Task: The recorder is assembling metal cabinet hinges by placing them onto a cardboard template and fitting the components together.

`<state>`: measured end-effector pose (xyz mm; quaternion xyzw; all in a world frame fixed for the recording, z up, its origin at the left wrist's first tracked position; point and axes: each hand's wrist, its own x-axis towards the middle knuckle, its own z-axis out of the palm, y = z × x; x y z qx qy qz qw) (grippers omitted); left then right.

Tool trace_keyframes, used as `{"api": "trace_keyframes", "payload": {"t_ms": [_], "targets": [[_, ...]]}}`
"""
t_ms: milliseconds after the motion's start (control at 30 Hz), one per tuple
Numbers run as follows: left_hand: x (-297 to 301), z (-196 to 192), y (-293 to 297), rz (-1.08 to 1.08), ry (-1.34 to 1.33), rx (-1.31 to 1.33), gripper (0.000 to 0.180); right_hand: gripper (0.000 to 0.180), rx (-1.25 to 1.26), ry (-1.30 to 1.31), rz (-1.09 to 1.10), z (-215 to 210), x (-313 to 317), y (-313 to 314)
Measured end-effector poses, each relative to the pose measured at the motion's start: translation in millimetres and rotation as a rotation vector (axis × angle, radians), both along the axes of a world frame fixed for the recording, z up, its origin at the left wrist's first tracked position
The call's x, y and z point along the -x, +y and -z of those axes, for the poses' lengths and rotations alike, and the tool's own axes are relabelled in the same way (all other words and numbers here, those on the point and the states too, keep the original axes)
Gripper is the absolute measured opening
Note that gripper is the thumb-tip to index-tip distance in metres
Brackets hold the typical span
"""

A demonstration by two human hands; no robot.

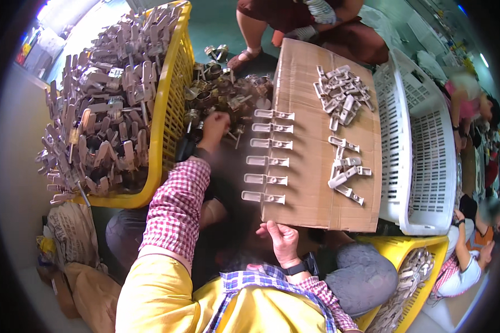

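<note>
My left hand [215, 131] is over a heap of metal fittings [228, 94] between the yellow basket and the cardboard. Its fingers look curled in; anything between them is too small to make out. By the lower left corner of the cardboard box [305, 213], my right hand [284, 241] is closed, thumb uppermost, its grip partly hidden. Several pale grey plastic levers [269, 160] lie in a column along the box's left edge, their ends sticking out past it. A loose pile of similar levers [344, 94] lies at the far right of the box, and a smaller cluster [347, 172] below it.
On the left stands a yellow basket [172, 83] heaped with lever-fitted metal parts. White baskets [397, 144] stand right of the box; another yellow basket [380, 244] with grey levers is near my right knee. Across from me sits a person [294, 22] with gloved hands; others are far right.
</note>
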<state>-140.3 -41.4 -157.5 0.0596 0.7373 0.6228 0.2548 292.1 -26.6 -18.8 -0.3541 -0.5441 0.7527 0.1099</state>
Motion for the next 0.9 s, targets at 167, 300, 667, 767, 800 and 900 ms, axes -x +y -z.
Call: {"api": "trace_keyframes", "payload": {"t_ms": [167, 300, 667, 767, 800, 900], "targets": [[-43.0, 88.0, 21.9, 0.476, 0.766, 0.577, 0.044, 0.030, -0.010, -0.100, 0.013, -0.2, -1.2, 6.5], [-46.8, 93.3, 62.1, 0.539, 1.025, 0.688, 0.051, 0.028, -0.083, -0.110, -0.019, -0.8, 0.2, 8.6], [-73.6, 104.4, 19.8, 0.560, 1.036, 0.903, 0.015, 0.030, -0.069, -0.067, -0.021, 0.1, -6.4, 5.2], [-86.4, 63.8, -6.2, 0.709, 1.080, 0.929, 0.013, 0.032, -0.058, -0.060, 0.018, -1.0, -10.2, -1.4], [-87.7, 49.7, -16.6, 0.674, 1.020, 0.920, 0.015, 0.033, -0.045, -0.045, 0.022, -1.2, -9.3, -1.5], [-79.2, -3.5, -44.7, 0.382, 0.763, 0.761, 0.018, 0.034, -0.013, 0.010, 0.026, 0.5, -5.6, -4.1]]}}
